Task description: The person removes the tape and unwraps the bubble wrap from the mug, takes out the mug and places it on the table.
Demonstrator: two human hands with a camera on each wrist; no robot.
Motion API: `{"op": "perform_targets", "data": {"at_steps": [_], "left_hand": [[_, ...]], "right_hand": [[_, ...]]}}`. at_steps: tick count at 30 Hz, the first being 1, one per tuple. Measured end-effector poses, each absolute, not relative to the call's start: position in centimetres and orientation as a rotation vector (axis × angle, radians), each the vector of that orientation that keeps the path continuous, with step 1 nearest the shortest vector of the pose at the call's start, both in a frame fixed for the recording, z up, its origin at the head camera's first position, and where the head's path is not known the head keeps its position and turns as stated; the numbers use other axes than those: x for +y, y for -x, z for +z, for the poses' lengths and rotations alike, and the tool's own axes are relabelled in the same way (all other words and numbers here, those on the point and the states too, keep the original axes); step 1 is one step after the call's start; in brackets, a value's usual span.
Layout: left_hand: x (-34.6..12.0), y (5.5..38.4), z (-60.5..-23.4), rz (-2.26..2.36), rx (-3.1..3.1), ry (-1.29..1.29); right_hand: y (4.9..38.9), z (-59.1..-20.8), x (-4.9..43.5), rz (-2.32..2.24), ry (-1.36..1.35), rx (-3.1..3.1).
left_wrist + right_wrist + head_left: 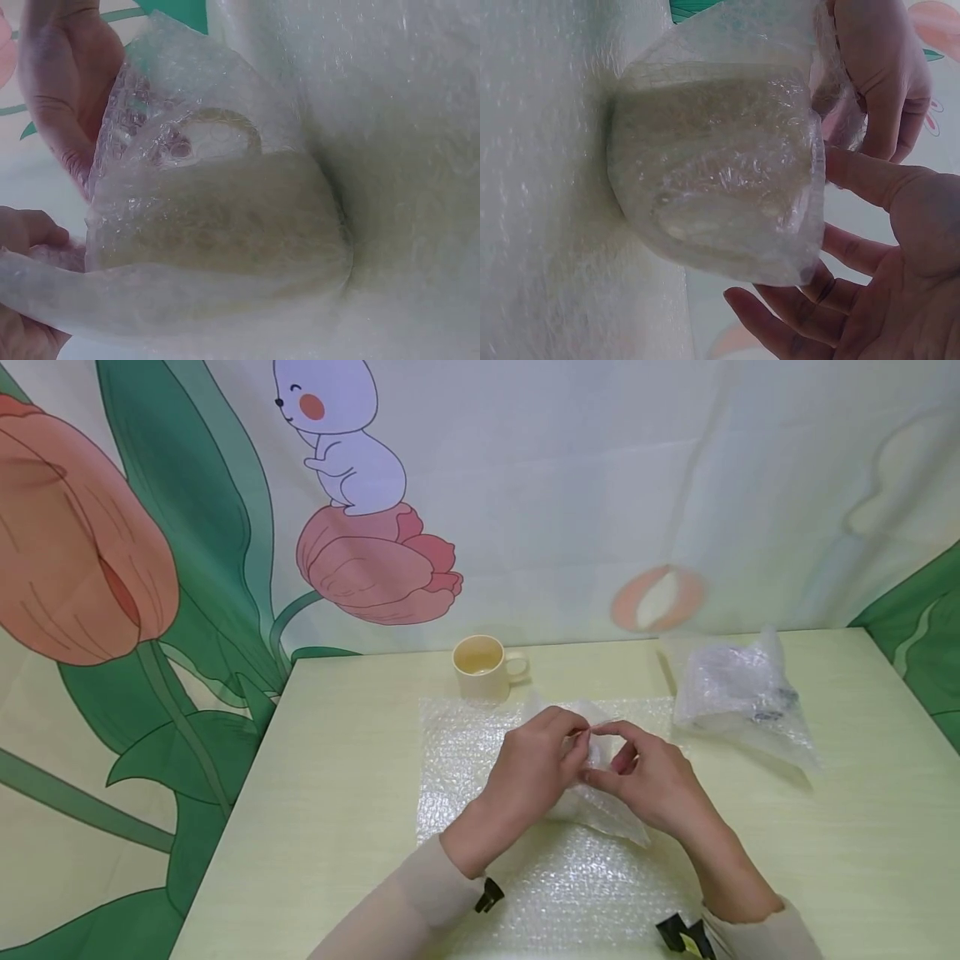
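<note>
Between the two hands, a mug (225, 206) stands upright inside clear bubble wrap (727, 172), its looped handle showing through in the left wrist view. The wrap is gathered up around the mug's top. My left hand (532, 760) pinches the upper edge of the wrap, thumb against fingers. On the other side, my right hand (656, 781) has its thumb and fingers curled at the wrap's rim, its index fingertip meeting the left fingers. Under the wrapped mug lies a flat bubble wrap sheet (465, 760); in the head view the hands largely hide the mug.
A bare pale yellow mug (480, 672) stands behind the sheet, handle to the right. At the back right of the table (322, 802) lies a bubble-wrapped bundle (738, 693). A printed cloth (555, 510) hangs behind the table.
</note>
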State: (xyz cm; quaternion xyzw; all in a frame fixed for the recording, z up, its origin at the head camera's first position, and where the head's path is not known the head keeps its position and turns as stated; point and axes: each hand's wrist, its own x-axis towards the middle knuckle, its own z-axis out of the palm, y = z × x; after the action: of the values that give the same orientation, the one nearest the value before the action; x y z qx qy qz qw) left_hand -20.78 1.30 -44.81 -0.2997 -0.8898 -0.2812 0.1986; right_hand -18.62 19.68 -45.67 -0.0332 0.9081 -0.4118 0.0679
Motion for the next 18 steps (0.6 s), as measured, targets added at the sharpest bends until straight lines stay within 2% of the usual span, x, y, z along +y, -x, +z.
{"op": "perform_targets", "data": {"at_steps": [18], "left_hand": [[0.1,21.2,-44.4,-1.304,-2.49,0.702]], "right_hand": [[18.6,-46.2,19.5,-1.313,0.208,2.727]]}}
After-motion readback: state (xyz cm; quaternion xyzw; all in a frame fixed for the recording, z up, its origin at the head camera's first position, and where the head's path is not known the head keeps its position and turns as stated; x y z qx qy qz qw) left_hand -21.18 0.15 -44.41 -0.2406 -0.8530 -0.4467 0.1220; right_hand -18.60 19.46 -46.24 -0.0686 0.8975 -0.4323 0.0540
